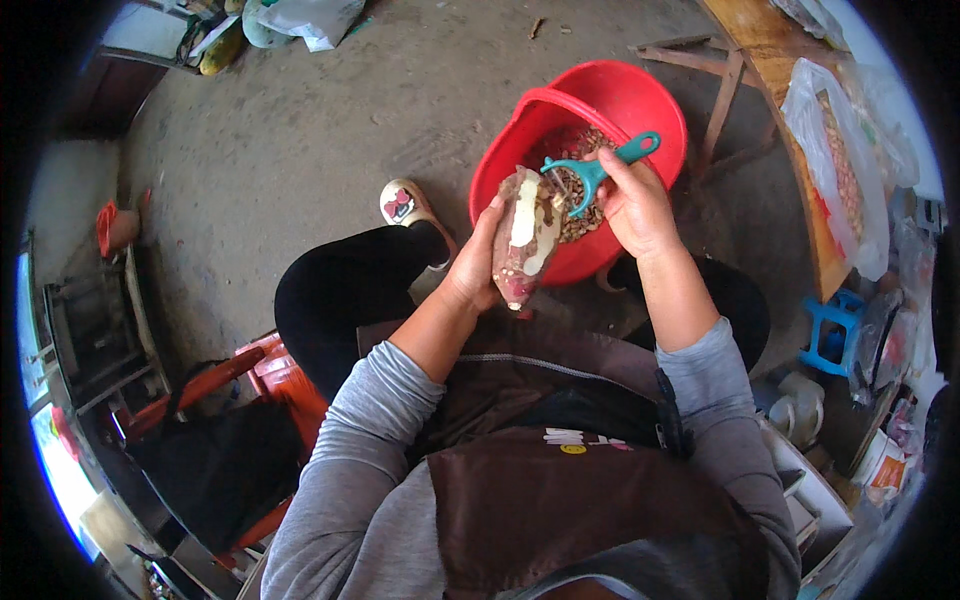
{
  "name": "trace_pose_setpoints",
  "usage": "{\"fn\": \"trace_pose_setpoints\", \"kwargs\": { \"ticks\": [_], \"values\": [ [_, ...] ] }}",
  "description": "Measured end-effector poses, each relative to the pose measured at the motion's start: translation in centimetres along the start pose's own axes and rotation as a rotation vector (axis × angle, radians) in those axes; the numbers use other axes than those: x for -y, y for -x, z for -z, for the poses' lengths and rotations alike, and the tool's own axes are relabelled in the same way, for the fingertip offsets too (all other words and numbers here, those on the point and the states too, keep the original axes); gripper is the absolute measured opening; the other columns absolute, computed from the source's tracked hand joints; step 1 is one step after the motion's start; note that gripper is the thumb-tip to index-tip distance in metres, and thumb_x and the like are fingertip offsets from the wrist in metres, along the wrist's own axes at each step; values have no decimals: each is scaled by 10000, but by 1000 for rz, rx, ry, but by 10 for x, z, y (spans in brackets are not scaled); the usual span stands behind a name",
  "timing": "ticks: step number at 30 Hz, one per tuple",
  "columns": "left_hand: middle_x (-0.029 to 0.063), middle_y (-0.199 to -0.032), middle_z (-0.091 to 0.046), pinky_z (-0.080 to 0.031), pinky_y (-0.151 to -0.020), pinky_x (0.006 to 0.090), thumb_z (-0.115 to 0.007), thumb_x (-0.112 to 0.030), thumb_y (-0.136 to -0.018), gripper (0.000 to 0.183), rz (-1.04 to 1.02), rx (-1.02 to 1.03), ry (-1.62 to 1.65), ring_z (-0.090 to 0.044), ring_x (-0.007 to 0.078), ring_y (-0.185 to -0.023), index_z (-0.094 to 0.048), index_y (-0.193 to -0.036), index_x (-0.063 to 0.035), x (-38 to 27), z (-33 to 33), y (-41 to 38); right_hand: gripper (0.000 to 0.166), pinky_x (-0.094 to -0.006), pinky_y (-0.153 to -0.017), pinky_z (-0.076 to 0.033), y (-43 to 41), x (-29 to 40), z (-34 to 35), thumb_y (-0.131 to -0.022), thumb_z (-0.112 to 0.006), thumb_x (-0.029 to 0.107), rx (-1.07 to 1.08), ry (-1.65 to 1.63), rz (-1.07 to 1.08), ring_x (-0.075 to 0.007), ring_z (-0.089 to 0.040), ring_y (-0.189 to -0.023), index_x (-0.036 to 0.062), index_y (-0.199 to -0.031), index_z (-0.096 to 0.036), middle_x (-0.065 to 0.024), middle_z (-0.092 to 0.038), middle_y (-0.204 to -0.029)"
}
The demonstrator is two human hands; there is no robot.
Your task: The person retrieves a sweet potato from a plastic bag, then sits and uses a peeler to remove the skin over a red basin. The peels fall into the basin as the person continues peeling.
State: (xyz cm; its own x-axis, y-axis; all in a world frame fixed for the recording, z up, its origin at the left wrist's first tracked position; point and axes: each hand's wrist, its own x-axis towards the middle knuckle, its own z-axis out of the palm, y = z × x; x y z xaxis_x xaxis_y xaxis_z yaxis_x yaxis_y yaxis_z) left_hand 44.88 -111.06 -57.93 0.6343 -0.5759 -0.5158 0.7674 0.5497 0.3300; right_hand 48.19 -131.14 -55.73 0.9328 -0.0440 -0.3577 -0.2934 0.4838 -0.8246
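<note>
My left hand (478, 259) grips a large reddish-brown tuber (510, 262), which looks like a sweet potato, from its left side. Pale strips without skin run along its upper face. In my right hand (636, 201) is a teal Y-shaped peeler (592, 174), its handle pointing up and right. The peeler's head is close to the tuber's upper right side; whether the blade touches it I cannot tell. Beneath both hands stands a red plastic bucket (491, 161) with brown shell-like bits (589, 217) inside. The tuber and my hands hide part of it.
Behind the bucket sits a second red basin (645, 90). At right is a wooden table (799, 169) bearing a plastic bag of peanuts (844, 169). A blue stool (832, 334) stands below it. A red chair (292, 390) is at lower left. Bags and gourds (225, 49) lie at upper left.
</note>
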Motion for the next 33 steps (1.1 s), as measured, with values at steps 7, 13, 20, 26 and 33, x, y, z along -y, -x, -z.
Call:
{"fn": "trace_pose_setpoints", "kwargs": {
  "ticks": [7,13,20,26,33],
  "values": [
    [94,-1193,-538,-470,-851,371,-384,-498,-905,573,-9,-23,-7,-554,234,-1016,-384,-1317,-100,3,10,-5,164,-206,-553,-410,-8,5,9,-846,-631,175,-95,484,303,-59,-507,-614,16,-885,-623,-4,-581,-722],
    [117,-1187,-550,-490,-832,397,-341,-488,-917,552,-52,-75,16,-581,279,-984,-410,-1303,-99,5,4,-7,151,-196,-596,-420,-1,10,5,-853,-620,137,-80,694,529,-60,-529,-653,4,-922,-638,-1,-608,-756],
    [114,-1195,-548,-467,-881,399,-356,-480,-915,542,-9,-52,49,-565,259,-1028,-417,-1298,-102,2,14,-6,126,-211,-596,-451,3,7,-6,-839,-628,88,40,449,383,-76,-553,-665,-6,-922,-637,-20,-610,-773],
    [123,-1121,-583,-501,-808,370,-358,-528,-899,575,-48,-85,-6,-599,245,-943,-456,-1251,-85,4,8,-6,181,-180,-557,-414,19,16,-11,-866,-595,205,198,114,-120,-48,-497,-597,30,-900,-625,3,-582,-750],
    [94,-1032,-604,-518,-711,346,-379,-540,-889,553,118,-93,3,-613,207,-855,-467,-1221,-106,-3,-11,4,170,-165,-539,-409,22,-2,-18,-870,-589,219,263,-19,-372,-35,-509,-599,58,-910,-627,30,-600,-778]
  ]
}}
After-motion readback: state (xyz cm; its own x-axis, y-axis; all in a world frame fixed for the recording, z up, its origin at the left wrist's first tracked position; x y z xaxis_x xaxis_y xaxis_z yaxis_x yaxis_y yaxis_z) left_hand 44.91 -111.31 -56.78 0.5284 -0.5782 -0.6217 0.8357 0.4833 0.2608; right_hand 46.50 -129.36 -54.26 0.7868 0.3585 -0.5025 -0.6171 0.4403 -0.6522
